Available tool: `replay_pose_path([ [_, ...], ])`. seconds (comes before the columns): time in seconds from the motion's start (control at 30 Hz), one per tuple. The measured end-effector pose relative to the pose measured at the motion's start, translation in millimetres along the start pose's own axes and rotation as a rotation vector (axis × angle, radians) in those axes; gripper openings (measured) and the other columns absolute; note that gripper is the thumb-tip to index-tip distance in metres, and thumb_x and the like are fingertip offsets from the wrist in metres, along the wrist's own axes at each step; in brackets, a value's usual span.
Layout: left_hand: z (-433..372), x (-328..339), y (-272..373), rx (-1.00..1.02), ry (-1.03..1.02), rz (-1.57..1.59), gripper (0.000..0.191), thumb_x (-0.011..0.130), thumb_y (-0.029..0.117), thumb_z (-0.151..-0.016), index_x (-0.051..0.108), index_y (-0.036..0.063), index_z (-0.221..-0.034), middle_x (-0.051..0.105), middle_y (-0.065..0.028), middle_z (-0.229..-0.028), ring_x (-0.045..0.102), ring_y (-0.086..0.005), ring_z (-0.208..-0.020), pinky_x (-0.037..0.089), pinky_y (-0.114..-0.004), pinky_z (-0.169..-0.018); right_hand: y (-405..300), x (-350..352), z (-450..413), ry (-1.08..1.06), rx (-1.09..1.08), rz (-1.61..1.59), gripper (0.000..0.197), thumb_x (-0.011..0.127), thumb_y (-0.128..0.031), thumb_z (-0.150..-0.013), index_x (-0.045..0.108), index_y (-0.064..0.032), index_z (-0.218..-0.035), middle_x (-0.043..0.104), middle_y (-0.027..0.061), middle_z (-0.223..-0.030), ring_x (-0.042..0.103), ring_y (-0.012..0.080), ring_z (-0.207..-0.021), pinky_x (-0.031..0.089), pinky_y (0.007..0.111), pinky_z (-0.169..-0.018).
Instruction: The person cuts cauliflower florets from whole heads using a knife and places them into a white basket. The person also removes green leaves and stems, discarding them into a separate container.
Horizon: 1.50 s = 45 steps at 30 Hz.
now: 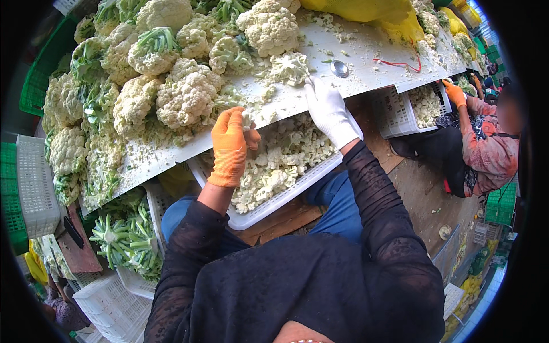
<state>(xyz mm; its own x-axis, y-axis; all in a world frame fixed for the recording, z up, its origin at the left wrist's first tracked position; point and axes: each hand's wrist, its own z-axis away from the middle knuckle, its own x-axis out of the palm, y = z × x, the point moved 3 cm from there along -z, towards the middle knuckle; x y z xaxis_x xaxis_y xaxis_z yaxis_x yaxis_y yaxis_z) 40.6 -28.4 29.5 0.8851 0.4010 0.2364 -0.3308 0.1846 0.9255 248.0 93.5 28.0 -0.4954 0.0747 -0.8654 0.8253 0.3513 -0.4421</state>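
My left hand, in an orange glove with bare fingertips showing, has its fingers closed around a small pale cauliflower piece above the near table edge. In a white glove, my right hand reaches over the edge, its fingertips at a cut cauliflower piece on the metal table. A thin tip shows at those fingers, but what it belongs to is hidden. Below both hands, a white plastic crate holds many cut cauliflower florets. Whole cauliflower heads are heaped at the left of the table.
Trimmed cauliflower stalks with leaves fill a crate at lower left. A yellow mesh bag, a round metal lid and a red string lie on the table. A co-worker sits at right beside another floret crate.
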Motion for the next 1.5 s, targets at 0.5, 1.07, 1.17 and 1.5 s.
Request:
replay_pose_path([
  [0.5,-135.6,2.7,-205.5,0.307,-0.165,-1.396,0.065,0.053,0.049,-0.096,0.047,0.0076,-0.146,0.047,-0.0183,-0.150,0.043,-0.0362,-0.138,0.035,-0.046,-0.112,41.5,-65.4,10.3,0.258,0.061,-0.521,0.026,0.062,-0.022,-0.098,0.066,0.0020,-0.108,0.065,0.0174,-0.076,0.067,0.0301,-0.070,0.051,0.039,-0.063],
  [1.07,29.3,64.8,-101.3,-0.365,-0.258,0.228,0.027,0.056,0.028,-0.103,0.060,0.0073,-0.119,0.066,-0.0058,-0.096,0.062,-0.0166,-0.081,0.050,-0.031,-0.066,29.5,-37.6,54.3,-0.579,0.067,-1.050,0.054,0.069,-0.032,-0.096,0.054,-0.0024,-0.138,0.064,0.0016,-0.097,0.054,0.0053,-0.075,0.047,0.022,-0.062],
  [1.17,47.0,73.6,-74.8,-0.150,-0.235,-0.062,0.024,0.058,0.027,-0.101,0.061,0.0073,-0.115,0.066,-0.0043,-0.094,0.061,-0.0121,-0.081,0.047,-0.026,-0.062,17.8,-17.1,71.7,-0.733,0.164,-1.232,0.051,0.075,-0.022,-0.091,0.058,-0.0009,-0.133,0.069,0.0077,-0.110,0.061,0.0128,-0.100,0.051,0.030,-0.090],
  [1.5,74.2,67.9,-59.9,-0.172,0.288,0.264,0.012,0.055,0.024,-0.102,0.058,0.0119,-0.104,0.064,-0.0043,-0.089,0.061,-0.0165,-0.070,0.042,-0.028,-0.049,-2.0,-13.2,94.0,-0.510,0.475,-1.505,0.019,0.069,-0.008,-0.092,0.059,-0.0051,-0.108,0.064,-0.0011,-0.094,0.060,0.0061,-0.080,0.052,0.024,-0.066],
])
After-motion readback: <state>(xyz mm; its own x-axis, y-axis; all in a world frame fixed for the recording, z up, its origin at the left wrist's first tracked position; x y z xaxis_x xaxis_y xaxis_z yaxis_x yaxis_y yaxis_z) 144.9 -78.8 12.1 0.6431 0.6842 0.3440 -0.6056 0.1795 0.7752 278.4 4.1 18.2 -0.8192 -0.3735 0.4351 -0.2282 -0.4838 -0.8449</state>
